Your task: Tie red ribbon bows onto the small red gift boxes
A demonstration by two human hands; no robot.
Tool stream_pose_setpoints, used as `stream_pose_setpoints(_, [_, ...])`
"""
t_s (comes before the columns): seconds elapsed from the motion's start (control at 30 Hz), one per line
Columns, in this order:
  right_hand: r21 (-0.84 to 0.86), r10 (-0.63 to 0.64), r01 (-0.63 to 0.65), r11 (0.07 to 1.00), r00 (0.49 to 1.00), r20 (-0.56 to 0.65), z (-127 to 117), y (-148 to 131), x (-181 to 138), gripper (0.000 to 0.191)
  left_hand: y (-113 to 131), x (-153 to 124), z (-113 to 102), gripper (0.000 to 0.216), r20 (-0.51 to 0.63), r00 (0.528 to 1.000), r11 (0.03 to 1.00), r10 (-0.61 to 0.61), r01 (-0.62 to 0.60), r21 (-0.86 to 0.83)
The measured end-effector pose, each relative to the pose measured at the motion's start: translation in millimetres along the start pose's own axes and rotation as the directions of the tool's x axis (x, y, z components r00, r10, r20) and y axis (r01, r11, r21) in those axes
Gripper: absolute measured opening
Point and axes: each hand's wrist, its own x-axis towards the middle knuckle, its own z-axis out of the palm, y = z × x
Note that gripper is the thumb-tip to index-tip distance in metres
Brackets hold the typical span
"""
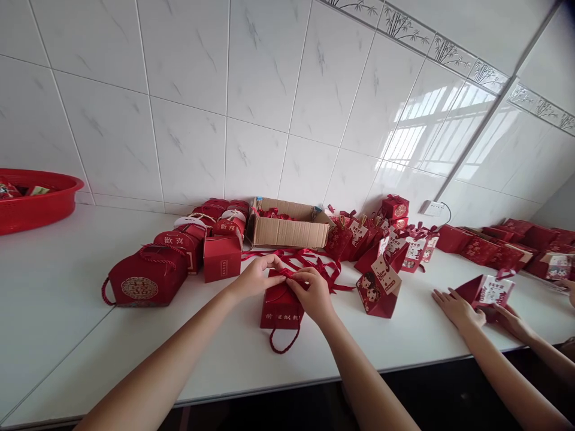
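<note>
At the far left a red plastic basin [45,209], smooth and flared at the rim, stands on the glossy white desk [215,359], well apart from the hands. Nearer, a gold-emblem box [157,272] of stiff red card carries thick twisted cord; beside it an open red box [223,261] has flat, square walls. Behind, the cardboard carton [290,233] is plain brown and corrugated, red material inside.

The left hand [263,278] has thumb and fingertips pinched on what looks like a red ribbon [287,273], at the top of the small box [281,306] that stands centrally on the desk, between both arms. The right hand [309,290] pinches there too, fingertips close to the left's. The ribbon looks slick, so a loose pinch could let it slip; an uneven pull could crease the thin card or tip the box. The loose ribbons [330,269] just behind, limp and glossy, could snag on the fingers. In front, the braided handle [284,351] loops towards the desk edge and could catch a wrist.

To the right, a triangular box [381,287] of printed card looks light, so a swinging hand could topple it. Beyond it, a co-worker's hands [459,308] touch a similar red piece.
</note>
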Motion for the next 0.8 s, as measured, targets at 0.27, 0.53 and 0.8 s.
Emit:
stream_pose_setpoints(0.27, [0.304, 0.147, -0.195, 0.932, 0.974, 0.175, 0, 5, 2, 0.024, -6, 3, 11, 0.008, -0.092, 0.993, 0.997, 0.075, -0.075, 0.003])
stream_pose_setpoints(0.53, [0.37, 0.109, -0.121, 0.921, 0.993, 0.054, 9, 7, -3, 0.024, -13, 6, 10, 0.016, -0.154, 0.988, 0.999, 0.019, -0.025, -0.035])
stream_pose_setpoints(0.8, [0.263, 0.079, -0.093, 0.96, 0.995, 0.061, 3, 4, -5, 0.022, 2, -5, -2, 0.021, -0.034, 0.999, 0.973, 0.011, -0.002, 0.23])
